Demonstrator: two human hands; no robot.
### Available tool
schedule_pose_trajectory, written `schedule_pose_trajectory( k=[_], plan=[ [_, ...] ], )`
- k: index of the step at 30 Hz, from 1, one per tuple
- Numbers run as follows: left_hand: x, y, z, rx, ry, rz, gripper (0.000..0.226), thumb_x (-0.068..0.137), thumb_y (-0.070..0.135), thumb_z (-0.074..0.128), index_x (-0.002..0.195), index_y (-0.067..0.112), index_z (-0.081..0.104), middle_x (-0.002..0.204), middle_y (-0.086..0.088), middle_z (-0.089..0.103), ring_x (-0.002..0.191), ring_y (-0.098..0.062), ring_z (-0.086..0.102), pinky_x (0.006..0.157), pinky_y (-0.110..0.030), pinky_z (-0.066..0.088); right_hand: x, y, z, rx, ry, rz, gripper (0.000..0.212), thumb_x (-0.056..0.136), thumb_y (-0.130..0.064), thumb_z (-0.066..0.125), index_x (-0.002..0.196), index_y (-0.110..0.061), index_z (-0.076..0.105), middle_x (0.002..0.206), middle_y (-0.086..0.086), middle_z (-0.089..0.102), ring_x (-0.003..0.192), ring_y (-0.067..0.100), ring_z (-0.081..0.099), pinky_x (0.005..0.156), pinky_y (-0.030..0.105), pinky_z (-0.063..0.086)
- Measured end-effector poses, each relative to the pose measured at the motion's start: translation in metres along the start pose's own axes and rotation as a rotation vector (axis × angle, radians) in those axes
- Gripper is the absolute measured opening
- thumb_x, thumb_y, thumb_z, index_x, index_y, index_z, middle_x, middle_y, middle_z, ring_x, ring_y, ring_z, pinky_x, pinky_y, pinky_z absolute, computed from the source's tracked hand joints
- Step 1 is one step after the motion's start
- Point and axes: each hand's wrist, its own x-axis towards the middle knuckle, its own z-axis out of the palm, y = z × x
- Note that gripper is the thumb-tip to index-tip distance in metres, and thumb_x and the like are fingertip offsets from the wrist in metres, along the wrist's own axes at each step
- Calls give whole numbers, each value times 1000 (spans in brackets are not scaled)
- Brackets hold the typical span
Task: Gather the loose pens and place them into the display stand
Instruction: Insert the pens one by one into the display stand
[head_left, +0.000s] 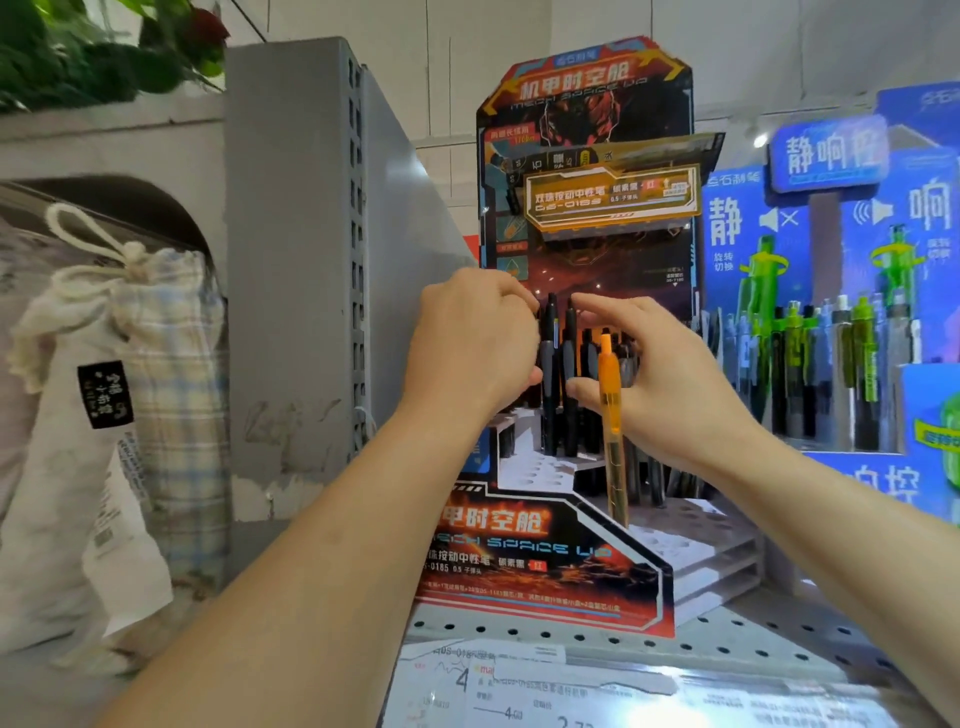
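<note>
A tall red and black cardboard display stand (545, 561) rises on a pegboard shelf, with white stepped tiers full of holes. Several black pens (549, 374) stand upright in its upper tier. My left hand (467, 348) grips one black pen near its top, fingers curled around it. My right hand (660, 374) holds the neighbouring black pen (571, 353) between thumb and fingers. An orange translucent pen (612, 426) stands upright in a lower hole, in front of my right hand.
A blue stand (857, 322) with green and black pens sits to the right. A grey metal shelf upright (296, 260) and a cloth drawstring bag (124, 395) are on the left. Price labels (519, 680) run along the shelf's front edge.
</note>
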Motion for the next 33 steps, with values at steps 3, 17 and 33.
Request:
schedule_pose_trajectory(
  k=[3, 17, 33],
  plan=[
    [-13, 10, -6, -41, 164, 146, 40, 91, 7, 38, 74, 30, 66, 69, 2, 70, 47, -10, 64, 41, -19, 49, -10, -7, -13, 282, 126, 78, 51, 93, -22, 70, 139, -37, 55, 128, -17, 61, 118, -6, 55, 99, 13, 40],
    [-186, 124, 80, -235, -89, 34, 34, 86, 36, 59, 118, 46, 56, 116, 18, 65, 106, 3, 61, 86, -16, 48, -186, 23, -255, 520, -41, 246, 50, 82, -43, 79, 126, -48, 56, 122, -19, 68, 124, -6, 56, 95, 19, 48],
    [-337, 357, 401, -317, -801, 20, 39, 94, 20, 67, 118, 47, 52, 125, 19, 63, 106, 10, 62, 97, -22, 49, -404, 155, -631, 6, -54, 613, 56, 86, -38, 76, 134, -50, 47, 128, -23, 60, 119, -15, 52, 106, 19, 41]
  ],
)
